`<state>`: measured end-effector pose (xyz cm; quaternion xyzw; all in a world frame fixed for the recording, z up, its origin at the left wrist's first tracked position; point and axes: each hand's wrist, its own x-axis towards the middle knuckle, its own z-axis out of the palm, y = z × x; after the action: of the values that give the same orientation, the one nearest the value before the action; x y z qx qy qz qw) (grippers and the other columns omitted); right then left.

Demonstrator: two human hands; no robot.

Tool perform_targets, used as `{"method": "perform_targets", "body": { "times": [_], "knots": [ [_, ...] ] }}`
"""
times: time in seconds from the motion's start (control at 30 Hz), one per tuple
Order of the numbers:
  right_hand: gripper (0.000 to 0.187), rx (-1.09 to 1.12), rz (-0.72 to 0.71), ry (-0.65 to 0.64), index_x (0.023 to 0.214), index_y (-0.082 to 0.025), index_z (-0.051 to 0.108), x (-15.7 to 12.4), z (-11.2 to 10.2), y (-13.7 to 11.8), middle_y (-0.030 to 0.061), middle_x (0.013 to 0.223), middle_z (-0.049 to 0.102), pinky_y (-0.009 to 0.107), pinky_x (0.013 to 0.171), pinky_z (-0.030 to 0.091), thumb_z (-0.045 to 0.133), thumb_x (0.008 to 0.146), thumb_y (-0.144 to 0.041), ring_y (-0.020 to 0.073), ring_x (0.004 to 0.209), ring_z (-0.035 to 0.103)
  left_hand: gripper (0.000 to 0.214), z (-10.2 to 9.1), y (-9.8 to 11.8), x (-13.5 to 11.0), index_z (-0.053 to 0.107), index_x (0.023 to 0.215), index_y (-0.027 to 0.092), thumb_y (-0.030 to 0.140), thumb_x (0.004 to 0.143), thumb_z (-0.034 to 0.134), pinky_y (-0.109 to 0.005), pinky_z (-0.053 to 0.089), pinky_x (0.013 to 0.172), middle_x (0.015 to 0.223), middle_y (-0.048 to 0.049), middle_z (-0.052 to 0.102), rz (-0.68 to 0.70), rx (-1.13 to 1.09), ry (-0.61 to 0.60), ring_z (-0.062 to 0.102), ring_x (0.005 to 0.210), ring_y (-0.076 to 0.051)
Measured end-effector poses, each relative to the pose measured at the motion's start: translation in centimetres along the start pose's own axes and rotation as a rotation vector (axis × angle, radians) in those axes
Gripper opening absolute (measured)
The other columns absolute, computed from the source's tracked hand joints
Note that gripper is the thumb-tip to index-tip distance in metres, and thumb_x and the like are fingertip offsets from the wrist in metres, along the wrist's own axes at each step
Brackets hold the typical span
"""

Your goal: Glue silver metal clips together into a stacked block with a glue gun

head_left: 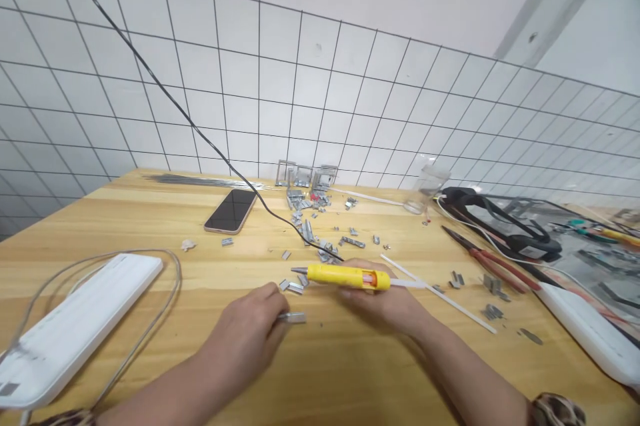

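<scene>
My right hand (pixel 373 299) is wrapped round a yellow hot glue gun (pixel 345 276). Its metal nozzle points left, and a translucent white glue stick runs out of its back end. My left hand (pixel 255 323) pinches a small grey metal piece (pixel 295 317) whose free end sticks out to the right, a little below the nozzle and apart from it. Just beyond my left fingers lie several similar metal pieces (pixel 291 287). A black cord (pixel 195 126) hangs from the upper left and ends behind the glue gun.
Small metal parts (pixel 307 229) and metal frames (pixel 300 176) are scattered toward the wire grid. A phone (pixel 231 211) and a white power strip (pixel 95 319) lie left. On the right are loose glue sticks (pixel 460 307), red-handled pliers (pixel 493 259), a clear jar (pixel 425 189) and black straps (pixel 500 223).
</scene>
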<state>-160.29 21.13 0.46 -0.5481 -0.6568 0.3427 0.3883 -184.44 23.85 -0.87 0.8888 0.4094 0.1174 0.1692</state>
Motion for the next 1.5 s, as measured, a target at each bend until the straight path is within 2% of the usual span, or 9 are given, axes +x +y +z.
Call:
{"method": "perform_targets", "body": {
  "times": [0.17, 0.43, 0.57, 0.67, 0.8, 1.07, 1.3, 1.4, 1.5],
  "knots": [
    [0.023, -0.041, 0.010, -0.042, 0.090, -0.020, 0.066, 0.3, 0.7, -1.3, 0.0026, 0.080, 0.068, 0.026, 0.059, 0.046, 0.065, 0.069, -0.028, 0.0183, 0.069, 0.059, 0.014, -0.7, -2.1, -1.2, 0.056, 0.080, 0.021, 0.019, 0.088, 0.045, -0.029, 0.042, 0.069, 0.085, -0.0018, 0.059, -0.048, -0.048, 0.039, 0.057, 0.081, -0.018],
    [0.016, -0.089, 0.018, -0.158, 0.082, -0.022, 0.067, 1.3, 1.2, -3.5, 0.0012, 0.079, 0.069, 0.027, 0.061, 0.050, 0.066, 0.074, -0.036, 0.0188, 0.072, 0.062, 0.011, -1.2, -2.1, -2.3, 0.059, 0.081, 0.021, 0.015, 0.080, 0.051, -0.027, 0.041, 0.070, 0.086, -0.0015, 0.059, -0.042, -0.152, -0.024, 0.055, 0.083, -0.017],
    [0.020, -0.119, 0.045, -0.162, 0.088, -0.020, 0.068, 1.1, 1.5, -3.6, 0.0039, 0.083, 0.070, 0.027, 0.061, 0.051, 0.066, 0.072, -0.032, 0.0203, 0.073, 0.063, 0.015, -1.2, -2.5, -2.4, 0.060, 0.086, 0.021, 0.012, 0.076, 0.054, -0.027, 0.040, 0.070, 0.088, -0.0011, 0.058, -0.043, -0.194, -0.052, 0.054, 0.084, -0.018],
    [0.023, -0.108, 0.052, -0.256, 0.093, -0.021, 0.070, 0.7, 1.4, -3.4, 0.0050, 0.088, 0.072, 0.026, 0.060, 0.052, 0.064, 0.072, -0.027, 0.0200, 0.075, 0.065, 0.016, -1.4, -2.9, -2.2, 0.060, 0.086, 0.020, 0.009, 0.075, 0.055, -0.027, 0.040, 0.070, 0.087, -0.0003, 0.057, -0.035, -0.240, -0.067, 0.054, 0.082, -0.016],
    [0.025, -0.173, -0.016, -0.362, 0.099, -0.024, 0.070, 0.3, 1.2, -3.1, 0.0027, 0.090, 0.072, 0.022, 0.062, 0.052, 0.062, 0.076, -0.021, 0.0174, 0.075, 0.067, 0.015, -1.9, -3.5, -2.0, 0.061, 0.080, 0.020, 0.007, 0.078, 0.053, -0.024, 0.040, 0.072, 0.086, 0.0010, 0.056, -0.004, -0.311, -0.097, 0.054, 0.083, -0.014],
    [0.028, -0.228, -0.005, -0.340, 0.101, -0.025, 0.072, 0.6, 1.1, -2.9, 0.0038, 0.095, 0.075, 0.024, 0.069, 0.056, 0.069, 0.073, -0.027, 0.0209, 0.081, 0.070, 0.019, -1.9, -3.9, -1.6, 0.067, 0.087, 0.018, 0.007, 0.081, 0.053, -0.023, 0.041, 0.074, 0.087, -0.0005, 0.057, 0.041, -0.339, -0.115, 0.055, 0.084, -0.014],
    [0.024, -0.317, -0.014, -0.334, 0.097, -0.024, 0.073, 0.2, 1.6, -2.6, 0.0055, 0.099, 0.075, 0.024, 0.065, 0.057, 0.067, 0.074, -0.026, 0.0228, 0.083, 0.071, 0.017, -1.6, -3.7, -1.9, 0.067, 0.088, 0.019, 0.010, 0.083, 0.054, -0.025, 0.043, 0.073, 0.086, -0.0007, 0.057, 0.032, -0.303, -0.117, 0.055, 0.084, -0.015],
    [0.023, -0.305, -0.002, -0.345, 0.097, -0.023, 0.073, 0.2, 1.6, -2.5, 0.0049, 0.094, 0.075, 0.024, 0.066, 0.057, 0.067, 0.075, -0.028, 0.0217, 0.080, 0.070, 0.018, -1.7, -3.5, -1.8, 0.067, 0.089, 0.021, 0.012, 0.083, 0.053, -0.025, 0.044, 0.075, 0.088, -0.0010, 0.058, 0.034, -0.284, -0.119, 0.056, 0.085, -0.016],
    [0.026, -0.273, -0.011, -0.357, 0.101, -0.024, 0.073, 0.3, 1.5, -2.5, 0.0058, 0.099, 0.074, 0.026, 0.070, 0.057, 0.068, 0.076, -0.030, 0.0229, 0.085, 0.070, 0.021, -1.8, -3.3, -1.6, 0.067, 0.093, 0.024, 0.013, 0.083, 0.052, -0.026, 0.046, 0.075, 0.090, -0.0017, 0.059, 0.028, -0.258, -0.126, 0.057, 0.086, -0.017]
  ]
}}
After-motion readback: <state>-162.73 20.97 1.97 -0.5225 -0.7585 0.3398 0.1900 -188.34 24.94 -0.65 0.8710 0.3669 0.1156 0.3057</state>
